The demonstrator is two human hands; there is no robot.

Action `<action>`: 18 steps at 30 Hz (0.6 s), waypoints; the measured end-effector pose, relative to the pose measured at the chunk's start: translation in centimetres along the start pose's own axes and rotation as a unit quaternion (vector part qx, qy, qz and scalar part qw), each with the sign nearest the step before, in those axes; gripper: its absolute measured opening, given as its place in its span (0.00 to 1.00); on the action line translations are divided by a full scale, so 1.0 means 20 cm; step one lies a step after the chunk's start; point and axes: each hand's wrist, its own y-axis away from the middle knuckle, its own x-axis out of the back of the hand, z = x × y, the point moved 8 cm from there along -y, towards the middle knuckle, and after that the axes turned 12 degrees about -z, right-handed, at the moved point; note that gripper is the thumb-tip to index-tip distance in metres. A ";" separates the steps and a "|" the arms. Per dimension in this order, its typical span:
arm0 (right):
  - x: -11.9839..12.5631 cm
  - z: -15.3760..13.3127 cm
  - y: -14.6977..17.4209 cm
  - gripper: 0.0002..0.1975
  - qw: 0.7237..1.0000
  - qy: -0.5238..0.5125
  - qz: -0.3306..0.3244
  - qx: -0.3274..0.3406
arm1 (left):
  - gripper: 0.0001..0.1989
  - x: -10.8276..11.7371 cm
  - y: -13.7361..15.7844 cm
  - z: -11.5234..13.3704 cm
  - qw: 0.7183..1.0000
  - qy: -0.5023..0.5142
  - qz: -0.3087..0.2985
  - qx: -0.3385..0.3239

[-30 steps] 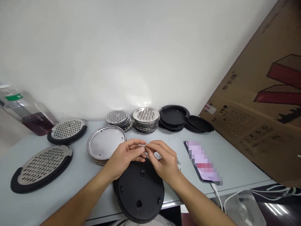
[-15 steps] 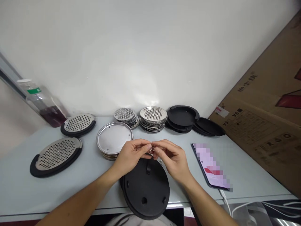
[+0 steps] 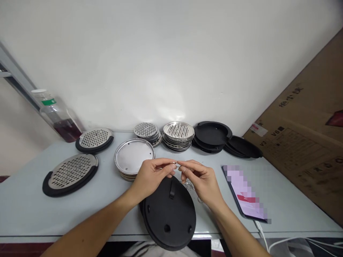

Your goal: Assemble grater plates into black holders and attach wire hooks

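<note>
My left hand [image 3: 157, 171] and my right hand [image 3: 199, 176] meet fingertip to fingertip, both pinching a small metal ring [image 3: 177, 164] between them. Most of the ring is covered by the fingers. Below the hands lies a round black disc [image 3: 168, 214], tilted over the table's front edge, with a strap-like tab near its top and several holes or studs. Beside my right hand, several loose metal rings [image 3: 189, 185] lie on the table, partly hidden by it.
Plain metal plates [image 3: 134, 157] are stacked left of my hands. Behind stand piles of perforated grater plates [image 3: 178, 132] and black trays [image 3: 213, 134]. Two black-rimmed graters [image 3: 71, 173], a bottle [image 3: 64, 125], a cabled phone [image 3: 245, 196] and a cardboard box [image 3: 302, 135] flank them.
My fingertips have shifted slightly around the ring, and more of the loose rings show beside my right hand. The whole view has moved a little to the left.
</note>
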 end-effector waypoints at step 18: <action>-0.06 0.03 0.01 0.14 0.992 0.109 -0.059 -0.028 | 0.10 0.02 0.00 0.03 0.997 -0.034 -0.070 0.000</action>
